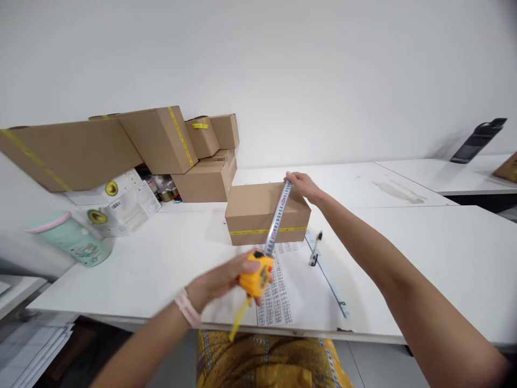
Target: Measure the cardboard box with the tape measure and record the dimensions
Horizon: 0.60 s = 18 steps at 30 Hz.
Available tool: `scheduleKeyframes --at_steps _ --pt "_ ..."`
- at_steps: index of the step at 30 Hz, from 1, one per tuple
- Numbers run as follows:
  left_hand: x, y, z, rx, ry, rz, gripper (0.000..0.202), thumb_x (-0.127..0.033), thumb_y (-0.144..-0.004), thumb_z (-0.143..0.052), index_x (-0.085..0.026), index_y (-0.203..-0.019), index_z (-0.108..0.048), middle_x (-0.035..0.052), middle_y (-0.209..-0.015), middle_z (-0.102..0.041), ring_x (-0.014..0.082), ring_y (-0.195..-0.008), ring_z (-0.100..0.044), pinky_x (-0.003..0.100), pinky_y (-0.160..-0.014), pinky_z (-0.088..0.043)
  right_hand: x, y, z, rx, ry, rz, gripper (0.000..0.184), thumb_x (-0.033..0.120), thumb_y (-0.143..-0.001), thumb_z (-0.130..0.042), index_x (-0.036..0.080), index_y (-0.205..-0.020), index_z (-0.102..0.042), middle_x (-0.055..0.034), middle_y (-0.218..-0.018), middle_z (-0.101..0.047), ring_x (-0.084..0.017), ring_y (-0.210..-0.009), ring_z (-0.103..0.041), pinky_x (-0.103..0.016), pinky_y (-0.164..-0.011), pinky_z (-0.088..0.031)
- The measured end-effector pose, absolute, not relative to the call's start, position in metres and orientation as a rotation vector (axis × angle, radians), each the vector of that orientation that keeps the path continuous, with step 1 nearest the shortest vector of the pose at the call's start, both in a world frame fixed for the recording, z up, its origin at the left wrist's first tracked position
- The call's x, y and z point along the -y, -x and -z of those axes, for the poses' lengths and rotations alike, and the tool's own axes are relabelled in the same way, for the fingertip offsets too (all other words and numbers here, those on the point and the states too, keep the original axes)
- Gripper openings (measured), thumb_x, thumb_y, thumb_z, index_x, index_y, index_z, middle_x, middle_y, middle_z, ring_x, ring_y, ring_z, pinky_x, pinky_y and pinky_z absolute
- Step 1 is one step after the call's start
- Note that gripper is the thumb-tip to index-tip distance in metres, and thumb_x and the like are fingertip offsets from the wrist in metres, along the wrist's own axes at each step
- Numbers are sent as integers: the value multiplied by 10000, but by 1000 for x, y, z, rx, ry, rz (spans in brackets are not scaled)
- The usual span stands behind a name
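My left hand (pixel 242 275) is closed around the yellow case of a tape measure (pixel 257 276), a yellow strap dangling below it. From the case the silver blade (pixel 278 215) runs up and away, slanting over a cardboard box (pixel 258 207) with a yellow strip along its near side. At the blade's far end, above the box's far right part, my right hand (pixel 302 184) pinches the tip. Whether the blade touches the box I cannot tell. Beneath the case lies a paper sheet (pixel 309 291) with columns of writing, partly hidden by the left hand.
A pen (pixel 316 249) and a pale blue ruler (pixel 331 283) lie right of the box. Several cardboard boxes (pixel 157 140) are stacked at the back left, beside a mint tumbler (pixel 72 240). A dark bottle (pixel 479 141) lies tilted at the far right. The table's front edge (pixel 161 320) is near.
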<state>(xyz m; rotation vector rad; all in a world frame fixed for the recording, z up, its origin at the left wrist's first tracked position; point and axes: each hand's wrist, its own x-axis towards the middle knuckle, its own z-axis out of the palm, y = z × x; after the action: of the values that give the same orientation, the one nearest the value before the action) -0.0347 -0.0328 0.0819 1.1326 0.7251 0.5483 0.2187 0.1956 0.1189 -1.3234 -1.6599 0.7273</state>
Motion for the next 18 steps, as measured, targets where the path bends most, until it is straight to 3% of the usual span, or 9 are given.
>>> scheduleKeyframes --at_steps 4,10,15,18 --pt "49 -23 -56 -622 -902 -788 637 -626 -758 -736 -193 -1171 -521 71 -894 -716 191 -581 -714 245 -487 -471 -191 -191 -128 1857 1427 -731 393 611 -873 -564 228 -810 -627 -89 -898 -669 -265 -915 -564 -393 -820 -464" --pt "7 -40 -93 -777 -854 -872 540 -644 -804 -636 -151 -1012 -563 64 -787 -715 186 -509 -700 224 -426 -409 -170 -182 -133 1815 1321 -673 419 682 -900 -464 304 -905 -643 -95 -891 -664 -313 -951 -561 -471 -826 -448" --pt "5 -45 -95 -784 -820 -852 596 -672 -736 -681 -151 -1000 -566 64 -781 -706 205 -515 -711 208 -395 -387 -155 -184 -131 1795 1246 -655 437 672 -901 -485 273 -852 -656 -99 -831 -687 -307 -935 -580 -439 -804 -423" --pt "15 -55 -88 -767 -810 -875 668 -707 -691 -711 -163 -1043 -548 51 -791 -700 202 -520 -708 206 -391 -406 -141 -195 -120 1777 1222 -756 480 698 -914 -432 283 -966 -668 -73 -896 -701 -262 -907 -588 -395 -787 -434"
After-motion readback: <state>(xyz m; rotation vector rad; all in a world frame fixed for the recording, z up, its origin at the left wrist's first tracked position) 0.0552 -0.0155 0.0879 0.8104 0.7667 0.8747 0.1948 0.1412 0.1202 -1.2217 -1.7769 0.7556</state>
